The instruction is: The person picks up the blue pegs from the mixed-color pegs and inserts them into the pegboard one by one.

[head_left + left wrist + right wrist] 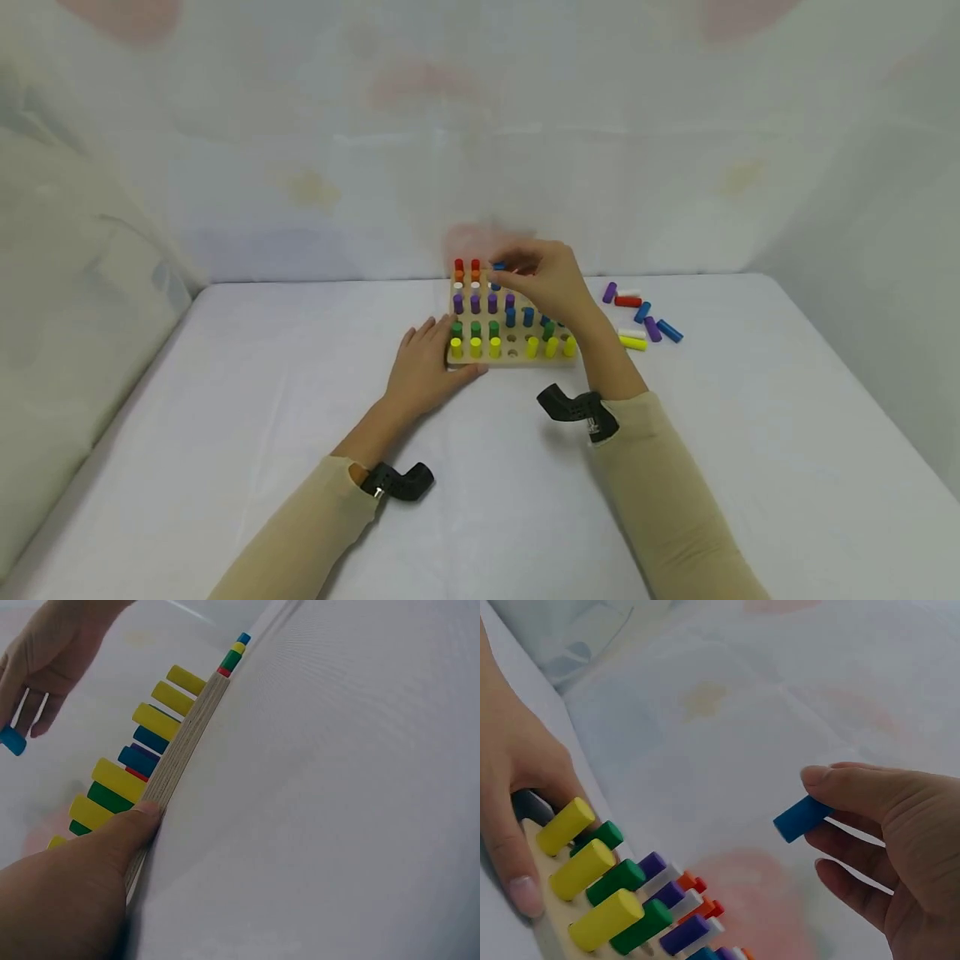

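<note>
White cloth covers the table [247, 467], and pale draped sheeting hangs behind it and at both sides. Near the far middle of the table lies a wooden pegboard [513, 353], its holes filled with upright pegs in rows: yellow pegs [475, 347] along its near edge, green pegs [476, 329] behind them, then purple, blue, white, orange and red toward its far edge; some holes near the middle of the board stand bare. The left hand [426, 372] rests on the table at the board's near left corner, fingers relaxed and spread, the thumb pressed against the board's edge, gripping nothing. The right hand [551, 283] hovers above the far part of the board, its thumb and fingers pinching a blue peg [802, 818], which is held in the air clear of the board. To the right of the board, apart from it, a few loose pegs [643, 321] lie on their sides on the cloth: purple, white, red, blue and yellow.
</note>
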